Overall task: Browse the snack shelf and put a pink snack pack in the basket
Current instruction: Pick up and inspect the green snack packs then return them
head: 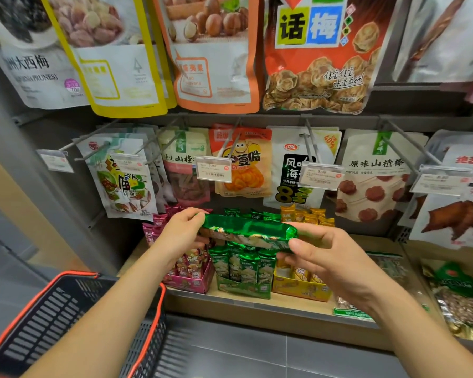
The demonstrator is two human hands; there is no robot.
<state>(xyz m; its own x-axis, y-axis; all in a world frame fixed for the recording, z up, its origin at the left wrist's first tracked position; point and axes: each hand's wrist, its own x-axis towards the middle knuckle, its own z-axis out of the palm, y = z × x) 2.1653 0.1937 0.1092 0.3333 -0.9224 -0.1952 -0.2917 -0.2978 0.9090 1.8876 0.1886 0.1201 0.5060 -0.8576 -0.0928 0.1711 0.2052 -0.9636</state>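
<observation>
A shiny green snack pack (246, 231) is held level in front of the shelf. My left hand (185, 227) pinches its left end and my right hand (320, 255) grips its right end. Behind my left hand, pink snack packs (159, 222) stand in a pink display box (194, 282) on the shelf. The black basket with an orange rim (52, 317) hangs at the lower left, under my left forearm.
A green box of packs (243, 271) and a yellow box (301, 285) stand beside the pink one on the wooden shelf (230, 304). Bagged snacks hang on pegs above, with price tags (215, 170). More bags lie at the right.
</observation>
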